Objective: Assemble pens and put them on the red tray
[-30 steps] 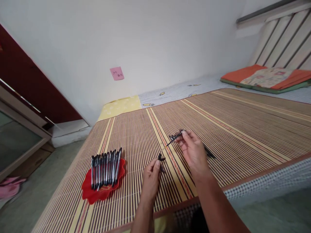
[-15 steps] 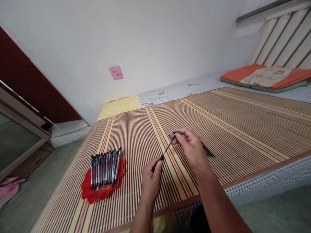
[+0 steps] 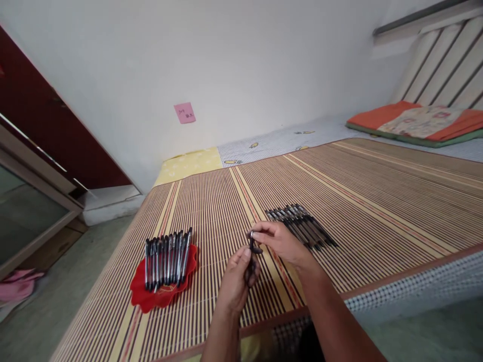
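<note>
Over the striped bamboo mat (image 3: 377, 201), both hands meet on one black pen (image 3: 251, 254): the left hand (image 3: 236, 281) is clenched around its lower barrel while the right hand (image 3: 281, 244) pinches its upper end between thumb and fingertips, the pen standing nearly upright just above the mat's near edge. Just beyond the right hand a row of loose black pens (image 3: 302, 226) lies flat on the mat, partly hidden by that hand's knuckles. To the left of the hands a red scalloped dish (image 3: 162, 296) rests on the mat and holds a second row of black pens (image 3: 168, 256) laid side by side, their tips reaching past its far rim.
</note>
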Motion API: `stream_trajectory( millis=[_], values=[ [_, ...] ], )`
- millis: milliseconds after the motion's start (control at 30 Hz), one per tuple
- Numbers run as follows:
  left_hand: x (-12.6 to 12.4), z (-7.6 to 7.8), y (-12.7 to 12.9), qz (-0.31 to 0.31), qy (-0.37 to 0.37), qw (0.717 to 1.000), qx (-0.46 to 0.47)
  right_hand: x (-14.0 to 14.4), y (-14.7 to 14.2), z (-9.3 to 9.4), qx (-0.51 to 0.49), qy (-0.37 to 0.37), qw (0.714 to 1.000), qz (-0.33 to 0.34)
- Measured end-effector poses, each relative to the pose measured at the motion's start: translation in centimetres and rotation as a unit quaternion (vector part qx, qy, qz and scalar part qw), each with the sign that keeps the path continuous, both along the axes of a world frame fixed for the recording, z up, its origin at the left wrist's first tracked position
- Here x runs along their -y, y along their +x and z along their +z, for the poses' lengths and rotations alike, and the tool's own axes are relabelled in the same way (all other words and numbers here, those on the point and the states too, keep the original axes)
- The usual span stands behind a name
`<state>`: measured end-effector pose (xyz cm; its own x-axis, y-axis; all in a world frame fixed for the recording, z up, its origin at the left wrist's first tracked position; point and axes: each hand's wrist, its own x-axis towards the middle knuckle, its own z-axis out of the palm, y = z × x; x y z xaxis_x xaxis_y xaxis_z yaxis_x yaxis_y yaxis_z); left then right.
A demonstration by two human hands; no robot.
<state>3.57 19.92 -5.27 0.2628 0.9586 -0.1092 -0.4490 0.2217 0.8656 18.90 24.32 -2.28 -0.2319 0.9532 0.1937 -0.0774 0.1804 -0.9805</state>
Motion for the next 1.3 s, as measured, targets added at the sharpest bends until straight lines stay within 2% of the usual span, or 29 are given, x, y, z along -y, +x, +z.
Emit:
stream_trajectory(
  millis=[167, 267, 333, 467, 567, 667, 800, 900, 1000, 1133, 1300],
  values=[
    [-0.2, -0.4, 0.1, 0.013, 0.035, 0.999, -0.032, -0.2, -0.5, -0.3, -0.002, -0.012, 0.999, -0.038],
    [-0.3, -0.5, 0.1, 0.018, 0.014, 1.0, -0.009, -0.3, -0.6, -0.4, -0.005, -0.015, 0.999, -0.039],
    [-0.2, -0.4, 0.1, -0.01, -0.015, 0.999, 0.036, -0.2, -0.5, -0.2, -0.019, -0.018, 1.0, -0.015],
    [0.2, -0.3, -0.2, -0.106, -0.061, 0.983, 0.136, 0.0, -0.1, 0.0, -0.053, -0.028, 0.998, 0.036],
    [0.4, -0.2, -0.3, -0.137, -0.071, 0.973, 0.174, 0.2, -0.2, -0.1, -0.08, -0.052, 0.994, 0.054],
    [0.4, -0.1, 0.0, -0.109, -0.071, 0.978, 0.162, 0.4, -0.6, -0.1, -0.108, -0.082, 0.99, 0.034],
    [0.2, 0.1, 0.6, -0.018, -0.059, 0.991, 0.117, 0.6, -1.3, 0.0, -0.114, -0.098, 0.989, -0.009],
    [0.0, 0.2, 0.7, 0.026, -0.061, 0.992, 0.104, 0.5, -1.4, -0.1, -0.122, -0.098, 0.988, 0.001],
    [-0.1, 0.3, 0.7, 0.029, -0.065, 0.992, 0.1, 0.4, -1.4, -0.3, -0.133, -0.097, 0.986, 0.026],
    [0.0, 0.3, 0.6, 0.019, -0.054, 0.995, 0.076, 0.4, -1.5, -0.8, -0.143, -0.119, 0.982, 0.008],
    [0.9, 0.9, 0.7, 0.047, -0.027, 0.997, 0.046, 1.6, -1.5, -0.7, -0.155, -0.129, 0.979, 0.002]
  ],
)
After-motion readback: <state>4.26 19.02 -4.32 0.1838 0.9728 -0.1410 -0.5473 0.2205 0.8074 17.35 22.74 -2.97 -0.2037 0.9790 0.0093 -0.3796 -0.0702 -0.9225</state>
